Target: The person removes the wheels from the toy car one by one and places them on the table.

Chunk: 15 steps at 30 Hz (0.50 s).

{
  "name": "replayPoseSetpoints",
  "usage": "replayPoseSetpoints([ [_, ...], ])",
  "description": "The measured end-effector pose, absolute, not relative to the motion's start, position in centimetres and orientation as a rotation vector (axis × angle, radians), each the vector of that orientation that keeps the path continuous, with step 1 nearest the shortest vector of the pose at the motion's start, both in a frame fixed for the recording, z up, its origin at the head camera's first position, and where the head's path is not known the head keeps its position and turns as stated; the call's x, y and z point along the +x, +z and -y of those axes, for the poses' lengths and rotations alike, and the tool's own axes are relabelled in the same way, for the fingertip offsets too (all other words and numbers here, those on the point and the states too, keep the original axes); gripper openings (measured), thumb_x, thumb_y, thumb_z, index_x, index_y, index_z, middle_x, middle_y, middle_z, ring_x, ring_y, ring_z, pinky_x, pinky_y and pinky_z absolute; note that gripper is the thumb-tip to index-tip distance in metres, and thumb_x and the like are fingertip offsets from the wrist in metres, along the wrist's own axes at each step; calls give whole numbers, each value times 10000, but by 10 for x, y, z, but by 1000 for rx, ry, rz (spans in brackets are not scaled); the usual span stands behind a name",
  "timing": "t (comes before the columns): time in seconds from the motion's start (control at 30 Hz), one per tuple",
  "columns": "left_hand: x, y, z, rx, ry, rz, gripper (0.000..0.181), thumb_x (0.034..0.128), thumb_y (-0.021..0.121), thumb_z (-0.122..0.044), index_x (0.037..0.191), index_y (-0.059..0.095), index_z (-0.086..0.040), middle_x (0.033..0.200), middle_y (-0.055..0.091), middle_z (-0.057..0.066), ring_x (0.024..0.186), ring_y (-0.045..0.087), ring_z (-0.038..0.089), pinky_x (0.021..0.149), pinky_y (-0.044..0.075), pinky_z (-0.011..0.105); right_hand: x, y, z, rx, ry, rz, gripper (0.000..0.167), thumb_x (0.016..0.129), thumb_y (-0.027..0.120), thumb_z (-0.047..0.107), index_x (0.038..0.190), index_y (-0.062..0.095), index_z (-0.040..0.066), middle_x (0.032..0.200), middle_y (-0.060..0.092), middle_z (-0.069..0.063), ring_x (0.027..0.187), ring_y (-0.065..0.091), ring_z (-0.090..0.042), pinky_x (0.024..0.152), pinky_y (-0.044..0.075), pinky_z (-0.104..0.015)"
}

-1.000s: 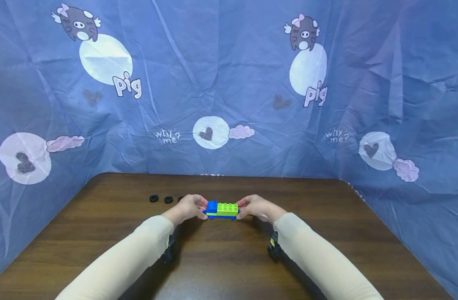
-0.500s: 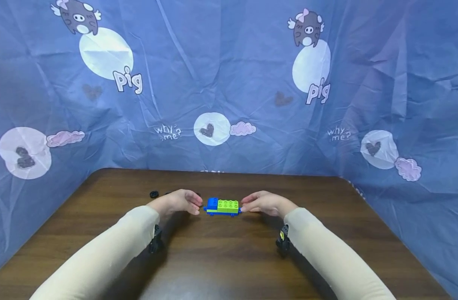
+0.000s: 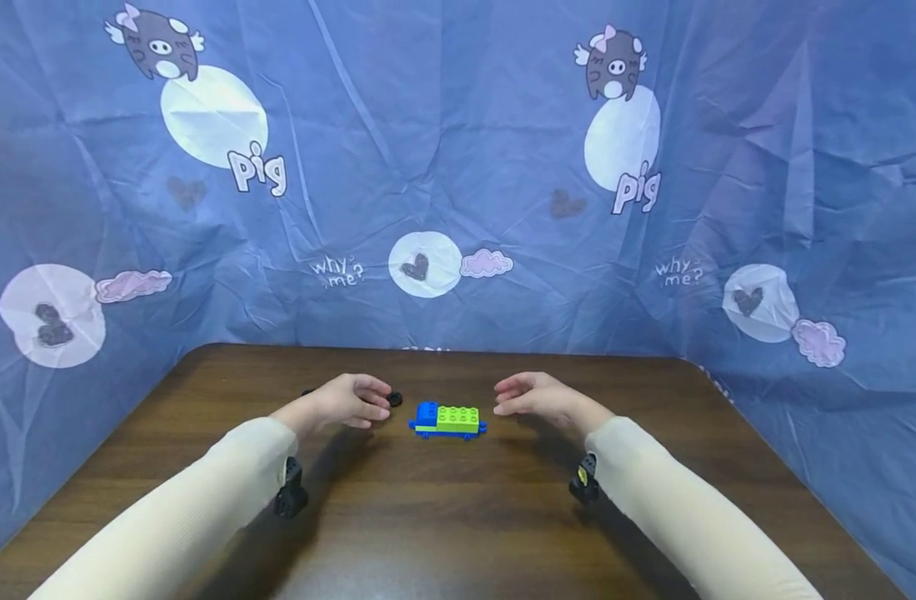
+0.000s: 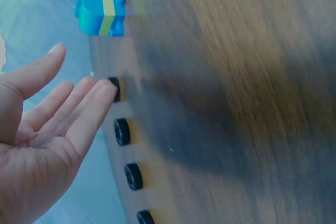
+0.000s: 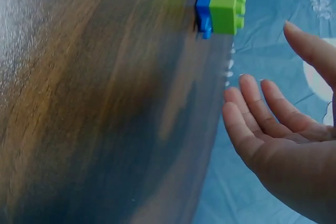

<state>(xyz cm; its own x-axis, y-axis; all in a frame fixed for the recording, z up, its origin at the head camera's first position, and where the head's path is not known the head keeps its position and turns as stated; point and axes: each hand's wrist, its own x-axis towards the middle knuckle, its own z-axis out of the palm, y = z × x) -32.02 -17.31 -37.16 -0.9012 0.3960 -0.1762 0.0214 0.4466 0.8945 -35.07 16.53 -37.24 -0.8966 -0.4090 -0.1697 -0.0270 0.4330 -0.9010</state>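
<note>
A toy vehicle of building bricks (image 3: 448,420), blue at its left end and base and lime green with studs on the rest, stands on the brown table between the hands. To its left is my left hand (image 3: 345,402), fingers relaxed, holding nothing and apart from the toy. My right hand (image 3: 542,398) hovers to the right of the toy, also with nothing in it. In the left wrist view several black wheels (image 4: 122,131) lie in a row by the left hand. The fingertips hide part of one wheel. The right wrist view shows the toy's lime green end (image 5: 224,8).
The wooden table (image 3: 458,517) stretches in front of and around the toy. A blue printed cloth (image 3: 442,167) hangs behind the table and along both sides. Behind the left fingers one black wheel (image 3: 394,400) shows.
Both hands have let go of the toy vehicle and moved apart, the left hand leftward and the right hand rightward. The toy stays on the table in about the same place.
</note>
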Motion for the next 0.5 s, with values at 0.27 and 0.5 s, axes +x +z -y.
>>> replayPoseSetpoints([
  [0.27, -303, -358, 155, 500, 1286, -2704, 493, 955, 619, -243, 1361, 503, 12, 1324, 586, 209, 1246, 543, 350, 1024, 464, 486, -332, -361, -160, -670, -1404, -2585, 359, 891, 679, 116, 1196, 603, -57, 1156, 661, -224, 1053, 642, -254, 922, 534, -355],
  [0.5, -287, -347, 141, 582, 1211, -2839, 486, 982, 574, -254, 1414, 477, -55, 1422, 518, 157, 1321, 478, 334, 1091, 398, 502, -311, -347, -160, -883, -1242, -2792, 300, 929, 627, 115, 1207, 617, 4, 1169, 677, -147, 1109, 635, -294, 991, 498, -447],
])
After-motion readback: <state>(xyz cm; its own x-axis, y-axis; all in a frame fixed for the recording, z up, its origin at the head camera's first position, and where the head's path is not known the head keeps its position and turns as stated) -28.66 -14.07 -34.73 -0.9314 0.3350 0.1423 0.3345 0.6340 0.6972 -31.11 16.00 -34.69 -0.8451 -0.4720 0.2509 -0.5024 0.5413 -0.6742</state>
